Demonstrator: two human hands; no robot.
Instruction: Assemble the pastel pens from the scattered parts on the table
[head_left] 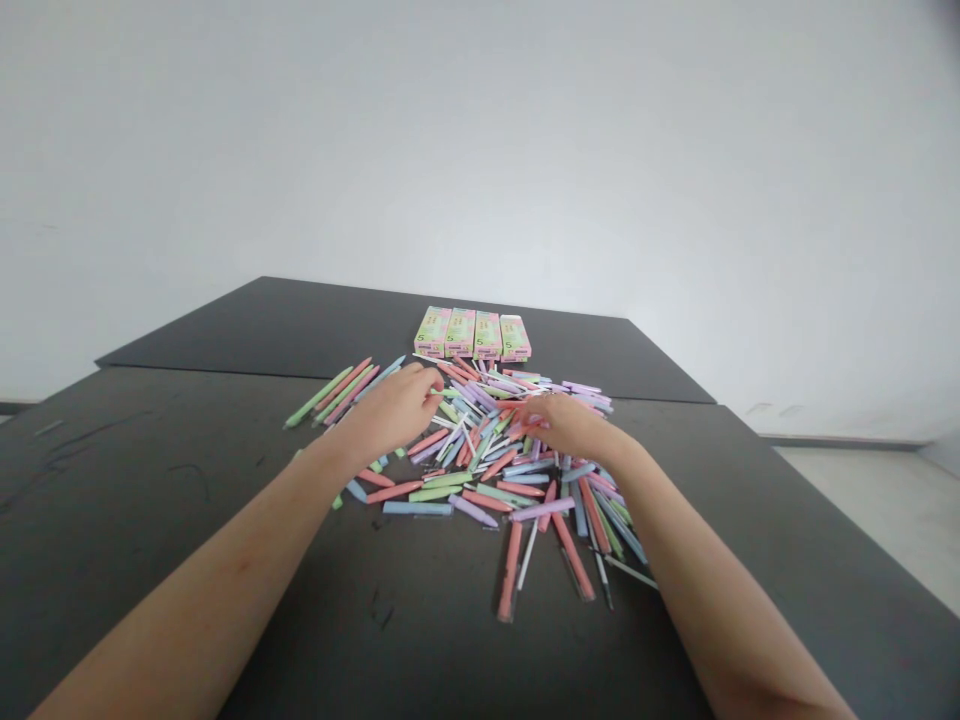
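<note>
A large heap of pastel pens (480,440) in red, green, blue and purple, mixed with thin white sticks that look like refills, is spread over the dark table. At the heap's left side, my left hand (401,405) is closed, with a green pen (448,393) showing at its fingertips. My right hand (566,420) reaches into the heap from the right. Its fingers are bent down among red pens, and what they grip, if anything, is hidden. To the left of my left hand, several pens (334,395) lie side by side in a slanted row.
Several pink-and-green boxes (472,333) marked 5 stand in a row behind the heap. Loose red pens (510,570) and white sticks lie toward me. The dark table (150,500) has a seam across it, and a pale wall (480,150) rises behind.
</note>
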